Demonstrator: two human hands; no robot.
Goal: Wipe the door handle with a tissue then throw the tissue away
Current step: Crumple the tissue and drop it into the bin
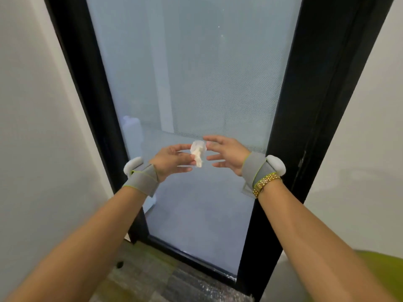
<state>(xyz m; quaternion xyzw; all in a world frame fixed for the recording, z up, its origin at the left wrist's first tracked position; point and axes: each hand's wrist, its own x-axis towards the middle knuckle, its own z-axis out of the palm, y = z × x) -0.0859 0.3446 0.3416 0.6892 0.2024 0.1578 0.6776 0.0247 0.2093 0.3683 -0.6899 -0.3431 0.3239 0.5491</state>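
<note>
- The left hand (172, 160) is pinching a crumpled tissue (198, 153) at chest height in front of the frosted glass door (192, 83).
- The right hand (224, 152) is hovering open, its fingertips (207, 139) just beside the tissue's top.
- No door handle is showing; I cannot tell where it is.
- Risk: the light pinch is leaving the wad loose, so passing it between hands could drop it to the floor (152, 277).
</note>
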